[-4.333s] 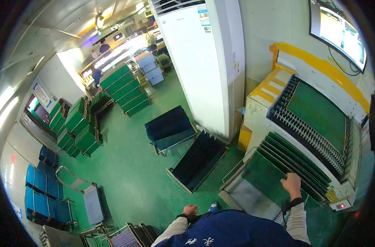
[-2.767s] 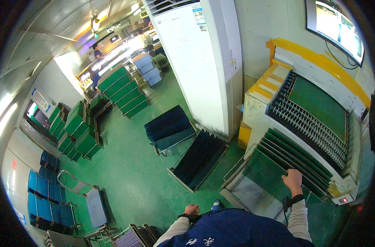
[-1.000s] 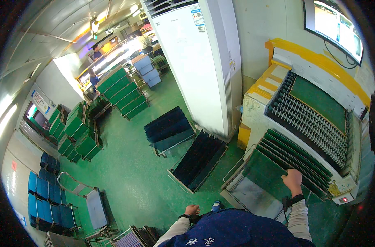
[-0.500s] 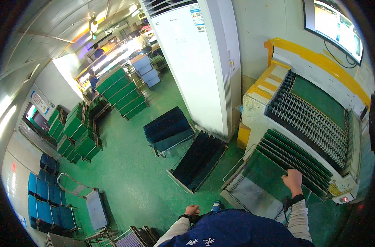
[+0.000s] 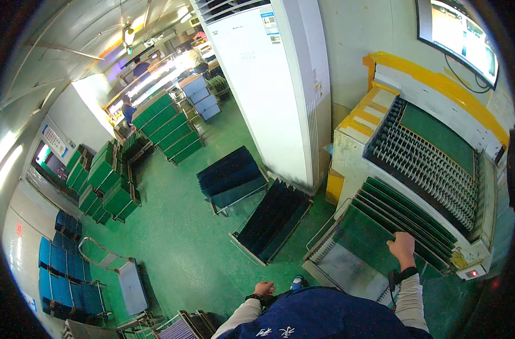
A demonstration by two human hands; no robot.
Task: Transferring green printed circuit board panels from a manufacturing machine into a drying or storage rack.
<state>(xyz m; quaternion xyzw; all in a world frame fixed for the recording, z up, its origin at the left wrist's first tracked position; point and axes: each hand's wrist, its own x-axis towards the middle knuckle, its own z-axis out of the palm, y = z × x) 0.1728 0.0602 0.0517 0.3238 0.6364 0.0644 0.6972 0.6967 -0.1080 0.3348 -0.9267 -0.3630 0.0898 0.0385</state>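
Note:
My right hand (image 5: 402,248) is closed at the right edge of the front green board (image 5: 366,233), its fingers curled over that edge. This board leans in a metal rack (image 5: 321,246) with slotted sides, in front of several more upright green boards (image 5: 404,220). Beside my waist, my left hand (image 5: 264,288) hangs low with its fingers curled in, and nothing shows in it. A dark band circles each wrist.
A machine with rows of rollers (image 5: 421,164) stands behind the rack. Racks of dark boards (image 5: 273,220) sit on the floor near a tall white cabinet unit (image 5: 263,85). At left are stacked green boards (image 5: 108,169), blue boards (image 5: 57,260) and a flat trolley (image 5: 133,287).
Both my hands and the boards stay in place. Far off at the upper left, a person in dark clothing has shifted slightly.

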